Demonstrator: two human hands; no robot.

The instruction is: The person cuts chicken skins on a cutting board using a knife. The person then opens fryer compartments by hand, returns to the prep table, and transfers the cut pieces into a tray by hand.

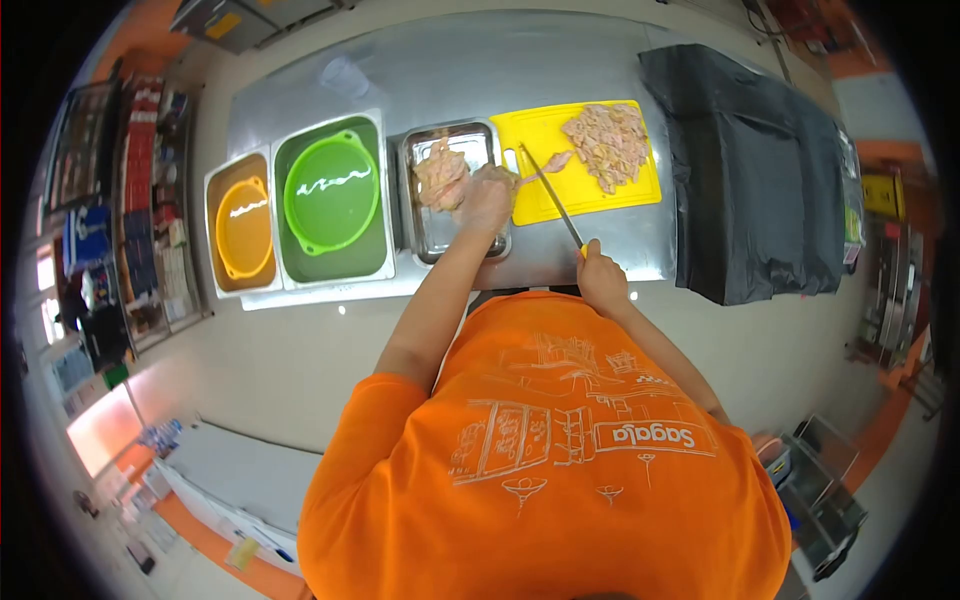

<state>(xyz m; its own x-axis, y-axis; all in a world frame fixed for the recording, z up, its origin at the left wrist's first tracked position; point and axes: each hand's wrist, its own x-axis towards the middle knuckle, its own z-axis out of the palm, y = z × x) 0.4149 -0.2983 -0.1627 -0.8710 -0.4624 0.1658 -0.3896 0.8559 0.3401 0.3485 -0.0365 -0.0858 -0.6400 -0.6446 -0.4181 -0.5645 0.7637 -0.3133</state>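
Note:
My right hand (602, 278) is closed round the yellow handle of a long knife (562, 205). Its blade slants up and to the left over a yellow cutting board (540, 207). Over the right rim of a steel tray (432, 246), my left hand (487, 200), apparently in a clear glove, pinches the end of a strip of raw meat (557, 162). The blade crosses this strip on the board. Larger pale pieces of raw meat (441, 176) lie in the tray. Cut pieces of meat (608, 146) are heaped on the board's right side.
Left of the tray, a green colander (332, 192) and an orange colander (244, 228) sit in steel basins with liquid. A clear cup (344, 77) is behind them on the steel table (440, 80). Black plastic sheeting (760, 180) covers something bulky at the right.

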